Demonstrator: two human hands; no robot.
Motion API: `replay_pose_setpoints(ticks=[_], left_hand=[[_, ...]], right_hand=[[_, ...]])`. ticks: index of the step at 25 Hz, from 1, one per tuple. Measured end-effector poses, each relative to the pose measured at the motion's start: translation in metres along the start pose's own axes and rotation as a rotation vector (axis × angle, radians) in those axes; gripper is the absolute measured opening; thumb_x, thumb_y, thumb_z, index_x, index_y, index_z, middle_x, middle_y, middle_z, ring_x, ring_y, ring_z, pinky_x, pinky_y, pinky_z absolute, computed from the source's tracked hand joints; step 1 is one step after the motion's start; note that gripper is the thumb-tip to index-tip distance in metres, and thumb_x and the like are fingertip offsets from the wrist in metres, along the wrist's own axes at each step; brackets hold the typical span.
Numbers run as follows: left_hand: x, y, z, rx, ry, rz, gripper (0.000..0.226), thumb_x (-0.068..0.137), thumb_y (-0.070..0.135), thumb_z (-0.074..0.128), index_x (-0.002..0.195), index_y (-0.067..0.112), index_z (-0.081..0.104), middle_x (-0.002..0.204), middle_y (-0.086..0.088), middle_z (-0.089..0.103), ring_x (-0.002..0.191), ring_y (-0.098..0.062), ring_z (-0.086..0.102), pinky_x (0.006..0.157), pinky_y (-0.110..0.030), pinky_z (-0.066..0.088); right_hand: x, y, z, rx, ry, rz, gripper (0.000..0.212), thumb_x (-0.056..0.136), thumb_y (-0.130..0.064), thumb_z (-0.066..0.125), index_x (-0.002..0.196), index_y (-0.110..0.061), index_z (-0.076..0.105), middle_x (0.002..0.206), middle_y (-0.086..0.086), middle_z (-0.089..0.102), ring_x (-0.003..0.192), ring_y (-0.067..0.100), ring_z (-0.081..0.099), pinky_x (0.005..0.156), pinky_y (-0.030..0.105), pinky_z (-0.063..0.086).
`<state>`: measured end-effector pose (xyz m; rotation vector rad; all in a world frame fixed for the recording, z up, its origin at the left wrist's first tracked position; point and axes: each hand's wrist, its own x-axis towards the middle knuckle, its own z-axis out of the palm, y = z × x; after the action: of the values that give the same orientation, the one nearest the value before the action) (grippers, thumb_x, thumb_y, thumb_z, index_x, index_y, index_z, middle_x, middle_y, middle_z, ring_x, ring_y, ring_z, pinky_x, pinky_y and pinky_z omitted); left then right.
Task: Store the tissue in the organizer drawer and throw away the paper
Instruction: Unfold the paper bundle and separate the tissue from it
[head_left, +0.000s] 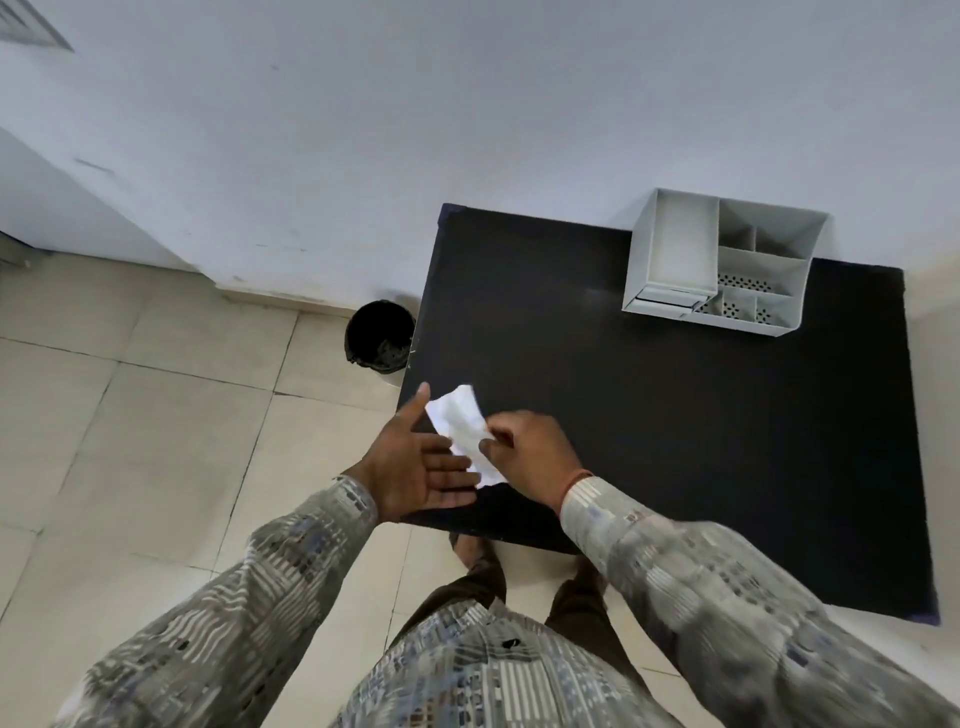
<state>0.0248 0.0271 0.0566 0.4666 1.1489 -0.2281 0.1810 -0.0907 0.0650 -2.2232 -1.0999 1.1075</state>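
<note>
Pinching paper (460, 423) — right hand (530, 454)

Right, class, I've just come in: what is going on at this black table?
A person stands at the black table. The right hand pinches a white sheet near the table's corner; the left hand is open beside it. The grey organizer stands at the far side, and a black bin sits on the floor.

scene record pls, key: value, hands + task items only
left hand: open, palm up, beside the white sheet
right hand: pinching the white sheet
white sheet: at the table's near left corner; tissue or paper, cannot tell
organizer: far side of the table, drawer looks shut
bin: on the floor, left of the table
</note>
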Motion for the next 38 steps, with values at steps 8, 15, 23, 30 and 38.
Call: replay_pose_setpoints(ticks=[8,15,23,30,38], left_hand=[[-0.027,0.033,0.088,-0.004,-0.253,0.361,0.053,0.095,-0.010,0.051,0.145,0.007,0.058,0.139,-0.021,0.069,0.118,-0.040,0.072,0.100,-0.058,0.058],[-0.045,0.026,0.139,0.115,-0.321,0.483,0.062,0.093,-0.017,0.055,0.145,0.017,0.061,0.140,-0.016,0.070,0.127,-0.046,0.067,0.100,-0.065,0.057],[-0.061,0.008,0.190,0.031,-0.297,0.502,0.062,0.094,-0.017,0.051,0.146,0.017,0.058,0.140,-0.017,0.069,0.124,-0.044,0.068,0.092,-0.056,0.063],[-0.079,-0.009,0.233,-0.112,-0.189,0.410,0.040,0.102,0.001,0.055,0.142,0.002,0.058,0.133,-0.025,0.072,0.121,-0.044,0.070,0.098,-0.056,0.060],[-0.073,-0.034,0.239,0.119,0.147,0.592,0.035,0.108,0.038,0.058,0.122,0.010,0.073,0.118,-0.014,0.081,0.106,-0.031,0.079,0.092,-0.048,0.063]], right_hand=[[-0.069,-0.015,-0.090,-0.001,0.370,-0.078,0.027,0.095,-0.031,0.070,0.119,-0.022,0.077,0.124,-0.002,0.071,0.120,0.016,0.059,0.107,0.028,0.042],[-0.096,0.012,-0.137,-0.026,0.374,-0.007,0.025,0.088,-0.032,0.080,0.110,-0.022,0.078,0.139,-0.005,0.061,0.127,0.013,0.055,0.111,0.031,0.041],[-0.135,0.028,-0.170,0.011,0.364,-0.115,0.003,0.091,-0.026,0.077,0.094,-0.027,0.077,0.157,-0.006,0.052,0.142,0.015,0.049,0.117,0.041,0.043],[-0.157,0.042,-0.199,-0.287,0.300,-0.234,0.066,0.087,-0.039,0.076,0.148,-0.032,0.052,0.154,-0.001,0.056,0.142,0.020,0.049,0.122,0.045,0.037],[-0.150,0.097,-0.228,1.260,0.081,0.017,0.022,0.101,-0.014,0.065,0.122,-0.008,0.070,0.127,0.019,0.076,0.116,0.037,0.073,0.104,0.056,0.055]])
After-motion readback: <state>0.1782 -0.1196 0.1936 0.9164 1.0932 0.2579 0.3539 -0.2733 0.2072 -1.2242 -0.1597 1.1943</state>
